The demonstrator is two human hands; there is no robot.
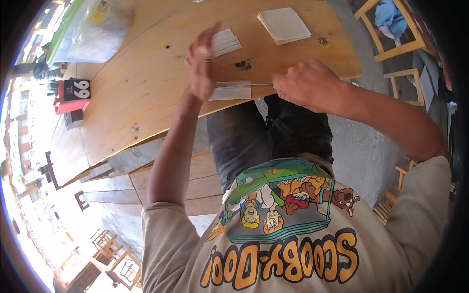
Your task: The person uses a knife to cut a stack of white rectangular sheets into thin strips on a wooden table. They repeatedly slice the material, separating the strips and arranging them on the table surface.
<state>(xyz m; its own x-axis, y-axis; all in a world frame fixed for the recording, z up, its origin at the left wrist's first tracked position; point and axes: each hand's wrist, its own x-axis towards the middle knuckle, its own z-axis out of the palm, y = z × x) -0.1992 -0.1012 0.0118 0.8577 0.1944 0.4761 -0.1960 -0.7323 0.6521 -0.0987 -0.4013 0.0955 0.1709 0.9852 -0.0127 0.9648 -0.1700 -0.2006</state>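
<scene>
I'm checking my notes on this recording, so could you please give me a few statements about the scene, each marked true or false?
1. The right hand holds a thin straight piece by one end. True.
2. The stack of white paper lies to the right of the pale strips. True.
3. The left hand lies on that stack. False: it is apart from it, blurred, with its fingers beside the pale strips in this view.
4. The red-and-black box stands at the right end of the table. False: it is at the left.
5. The tabletop is wooden. True.
6. The person's shirt is plain. False: it bears a colourful cartoon print.
</scene>
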